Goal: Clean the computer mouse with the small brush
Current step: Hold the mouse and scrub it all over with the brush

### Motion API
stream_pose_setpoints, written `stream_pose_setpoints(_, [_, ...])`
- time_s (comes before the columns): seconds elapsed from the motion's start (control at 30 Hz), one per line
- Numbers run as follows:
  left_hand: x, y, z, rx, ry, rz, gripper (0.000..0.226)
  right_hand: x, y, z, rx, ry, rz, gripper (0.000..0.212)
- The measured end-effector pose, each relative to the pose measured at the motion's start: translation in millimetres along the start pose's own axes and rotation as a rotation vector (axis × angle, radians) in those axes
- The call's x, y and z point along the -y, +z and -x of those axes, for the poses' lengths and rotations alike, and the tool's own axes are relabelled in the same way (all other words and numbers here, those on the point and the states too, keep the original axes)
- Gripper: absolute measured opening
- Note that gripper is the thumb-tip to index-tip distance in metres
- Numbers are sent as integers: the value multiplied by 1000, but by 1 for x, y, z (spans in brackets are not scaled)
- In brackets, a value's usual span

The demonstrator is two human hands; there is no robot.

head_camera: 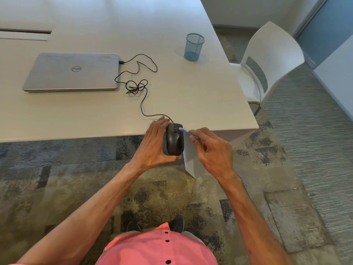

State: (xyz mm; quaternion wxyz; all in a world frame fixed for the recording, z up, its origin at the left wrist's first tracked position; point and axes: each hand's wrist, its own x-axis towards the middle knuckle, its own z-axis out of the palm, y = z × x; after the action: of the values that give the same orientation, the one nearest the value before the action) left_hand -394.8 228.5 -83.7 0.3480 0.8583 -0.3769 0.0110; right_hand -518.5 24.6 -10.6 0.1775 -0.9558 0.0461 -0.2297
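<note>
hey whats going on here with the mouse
A person is cleaning a black wired computer mouse. The left hand holds the mouse off the near edge of the white table, and the right hand holds a small blue brush with its tip at the top of the mouse near the scroll wheel. The mouse's cable runs back to a closed laptop. A blue mesh cup stands farther back.

Closed laptop (72,71), blue mesh cup (193,47), white chair (267,60).
</note>
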Motion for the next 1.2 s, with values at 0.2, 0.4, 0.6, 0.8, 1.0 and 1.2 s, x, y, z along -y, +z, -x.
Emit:
stream_pose_setpoints(0.2, [8,3,3,26,4,2,132,4,2,10,129,-25,-66,19])
stream_pose_setpoints(0.4, [11,7,6,42,20,4,130,-1,-10,3,59,-25,-88,27])
stream_pose_setpoints(0.6, [9,5,5,55,65,-15,127,5,-7,-16,66,-128,94,20])
stream_pose_setpoints(0.8, [11,4,7,26,55,-38,127,4,-11,-16,148,-163,136,14])
stream_pose_setpoints(1.0, [17,3,2,36,64,-54,131,-3,-16,-13,148,-119,115,19])
stream_pose_setpoints(1.2, [15,5,1,38,73,-40,128,9,-6,-21,-40,-200,187,20])
